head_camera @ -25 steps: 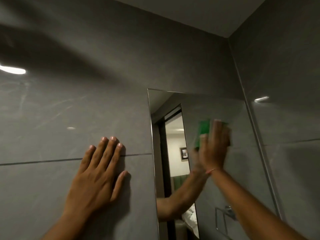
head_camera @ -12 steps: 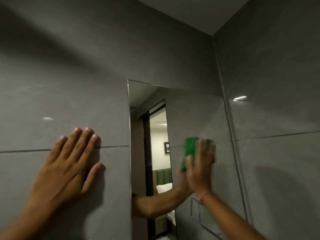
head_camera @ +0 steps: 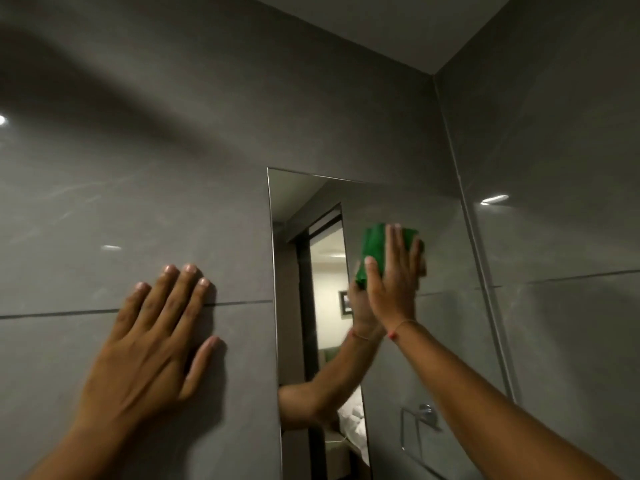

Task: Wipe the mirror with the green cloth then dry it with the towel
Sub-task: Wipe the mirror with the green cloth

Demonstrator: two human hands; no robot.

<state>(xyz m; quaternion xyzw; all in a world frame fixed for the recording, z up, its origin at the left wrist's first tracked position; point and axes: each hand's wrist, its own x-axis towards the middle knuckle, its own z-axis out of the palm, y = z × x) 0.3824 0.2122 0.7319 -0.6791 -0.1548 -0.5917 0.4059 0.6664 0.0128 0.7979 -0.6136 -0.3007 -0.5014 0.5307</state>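
A frameless mirror (head_camera: 440, 244) is set into the grey tiled wall, right of centre. My right hand (head_camera: 393, 282) presses a folded green cloth (head_camera: 374, 251) flat against the glass in its upper middle part. The cloth shows above and left of my fingers, and the glass reflects hand and cloth. My left hand (head_camera: 152, 344) lies flat on the tiles left of the mirror, fingers spread, holding nothing. No towel is in view.
Grey wall tiles (head_camera: 138, 168) surround the mirror, and a side wall (head_camera: 561, 237) meets it at the right corner. The mirror reflects a doorway (head_camera: 329, 271), a bed and a chrome towel ring (head_camera: 420, 420).
My right hand with the green cloth slid down the mirror and then back up. My left hand stayed flat on the wall while the camera shifted.
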